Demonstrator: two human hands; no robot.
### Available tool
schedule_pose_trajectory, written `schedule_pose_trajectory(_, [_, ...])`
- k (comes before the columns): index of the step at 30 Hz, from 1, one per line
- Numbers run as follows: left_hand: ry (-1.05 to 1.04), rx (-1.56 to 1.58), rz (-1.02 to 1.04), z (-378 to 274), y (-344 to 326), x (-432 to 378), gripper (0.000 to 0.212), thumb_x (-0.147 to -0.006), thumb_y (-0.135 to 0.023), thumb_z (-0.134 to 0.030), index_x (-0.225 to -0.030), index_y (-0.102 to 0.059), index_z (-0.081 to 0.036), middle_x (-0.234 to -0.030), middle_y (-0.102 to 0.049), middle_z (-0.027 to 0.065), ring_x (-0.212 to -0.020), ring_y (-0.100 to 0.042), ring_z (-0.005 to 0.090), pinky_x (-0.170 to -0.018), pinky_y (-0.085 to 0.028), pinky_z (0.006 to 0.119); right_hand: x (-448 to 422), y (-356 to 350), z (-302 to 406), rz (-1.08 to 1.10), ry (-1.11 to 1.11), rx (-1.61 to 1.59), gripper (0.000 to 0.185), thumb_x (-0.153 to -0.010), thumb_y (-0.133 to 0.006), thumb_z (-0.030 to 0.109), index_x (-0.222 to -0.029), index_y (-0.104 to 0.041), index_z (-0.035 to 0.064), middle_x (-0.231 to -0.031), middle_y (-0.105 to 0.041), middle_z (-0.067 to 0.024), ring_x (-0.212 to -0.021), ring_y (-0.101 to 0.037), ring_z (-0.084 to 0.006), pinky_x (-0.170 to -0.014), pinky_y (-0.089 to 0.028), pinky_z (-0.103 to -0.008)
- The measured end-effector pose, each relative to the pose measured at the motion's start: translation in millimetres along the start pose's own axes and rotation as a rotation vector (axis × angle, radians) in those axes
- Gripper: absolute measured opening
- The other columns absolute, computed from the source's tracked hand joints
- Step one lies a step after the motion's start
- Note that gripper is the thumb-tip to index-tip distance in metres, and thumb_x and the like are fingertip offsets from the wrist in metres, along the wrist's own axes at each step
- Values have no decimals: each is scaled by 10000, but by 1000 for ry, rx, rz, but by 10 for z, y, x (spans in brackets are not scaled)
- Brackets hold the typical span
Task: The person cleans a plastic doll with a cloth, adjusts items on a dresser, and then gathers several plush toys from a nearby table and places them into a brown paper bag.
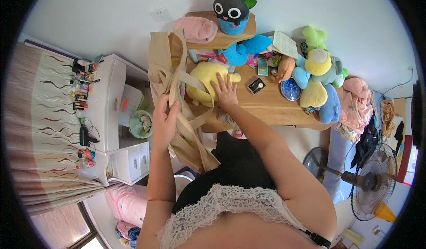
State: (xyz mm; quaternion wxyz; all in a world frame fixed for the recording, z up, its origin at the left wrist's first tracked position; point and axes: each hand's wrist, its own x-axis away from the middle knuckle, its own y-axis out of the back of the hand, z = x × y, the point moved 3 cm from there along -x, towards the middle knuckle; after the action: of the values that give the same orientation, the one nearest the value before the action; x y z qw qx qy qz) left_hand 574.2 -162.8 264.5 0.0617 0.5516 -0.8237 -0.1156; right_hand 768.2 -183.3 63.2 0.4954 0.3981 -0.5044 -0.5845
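Note:
My left hand grips the rim of a beige fabric tote bag, which hangs beside the desk with its mouth partly spread. My right hand lies with spread fingers on a yellow plush toy at the desk's left end. One of the bag's straps passes across that plush. Further right on the wooden desk are a small black box and a round blue clock.
Several plush toys are heaped at the desk's right end. A black cat figure and a pink plush pouch sit on the raised shelf. A lined bin stands left, near a white dresser. A standing fan is at right.

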Motion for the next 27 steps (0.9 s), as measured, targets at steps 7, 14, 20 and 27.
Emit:
schedule_pose_trajectory(7, [-111,-59,-7,-99,-166,23,71,-863,-547,-68,-875,-508,-10,-778,-463,38,-742,-445,110,-680,-379,249,-59,-36,-452,24,-17,-400,710,-646,-687,44,-1290,-405,138,-1436,-304,-111,-1257,-373,-379,-1001,-379,-438])
schedule_pose_trajectory(14, [-159,-22,139,-262,-568,11,129,-836,-596,-70,-880,-500,3,-782,-492,89,-728,-489,162,-654,-393,264,887,395,-1422,-422,-120,-941,671,-697,-640,-26,-1304,-363,41,-1253,-478,-159,-1135,-491,-300,-941,-412,-356])
schedule_pose_trajectory(20, [-196,48,191,-25,-916,-71,160,-840,-613,-107,-926,-531,0,-854,-526,92,-813,-512,189,-742,-402,292,1534,377,-1858,-384,-486,-1973,598,-888,-532,153,-1409,-239,133,-1370,-376,-84,-1220,-430,-261,-973,-399,-407])
schedule_pose_trajectory(27, [-237,116,156,-249,-975,5,263,-822,-586,-32,-1077,-523,-14,-1063,-537,82,-1043,-478,173,-952,-330,290,1908,664,-1855,-629,-468,-2394,463,-954,-365,357,-1305,-426,61,-1322,-478,-100,-1208,-462,-250,-1012,-377,-393])
